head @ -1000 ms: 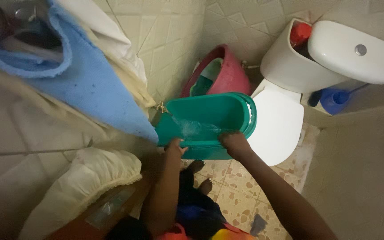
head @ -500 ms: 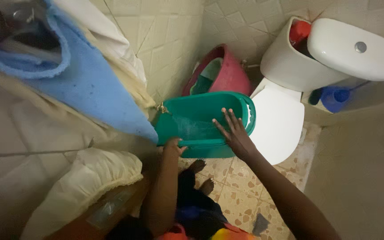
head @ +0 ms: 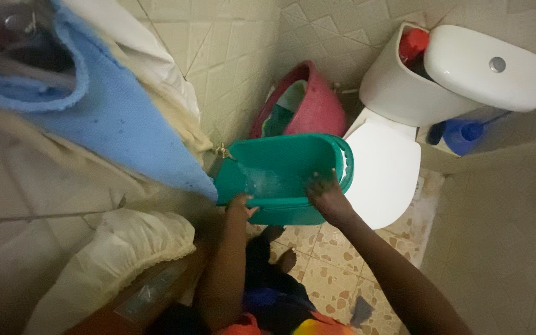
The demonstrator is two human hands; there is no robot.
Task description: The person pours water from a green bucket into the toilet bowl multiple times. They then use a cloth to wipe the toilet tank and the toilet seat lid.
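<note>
From the head camera, a green oval plastic basin (head: 286, 167) was held tilted above the speckled tile floor (head: 336, 260), under a small brass tap (head: 223, 151) on the cream tiled wall (head: 237, 49). A thin stream of water ran from the tap into the basin and splashed against its inner side. The left hand (head: 241, 205) was clamped on the basin's near rim at its left end, fingers curled over the edge. The right hand (head: 325, 192) lay over the near rim further right, its fingers reaching down inside the basin; they looked loosely spread against the inner wall, though blur hid whether they gripped anything.

No package or label showed clearly; a clear plastic wrapper (head: 150, 288) lay on a brown surface at the lower left, too dim to read.

Behind the basin, a dark pink round plastic tub (head: 317, 105) leaned against the wall corner, with pale green and white things inside it. To the right stood a white toilet (head: 386, 167) with its lid shut, just beside the basin's far rim. Its cistern lid (head: 488, 68) sat askew, and a red thing (head: 415, 43) showed in the opening. A blue plastic brush holder (head: 463, 135) stood beside the cistern. A light blue towel (head: 113, 118) and cream cloths (head: 119, 248) hung at the left, the towel's lower corner crowding the tap and the basin's left end. The person's bare feet (head: 278, 248) stood on the floor beneath the basin.
</note>
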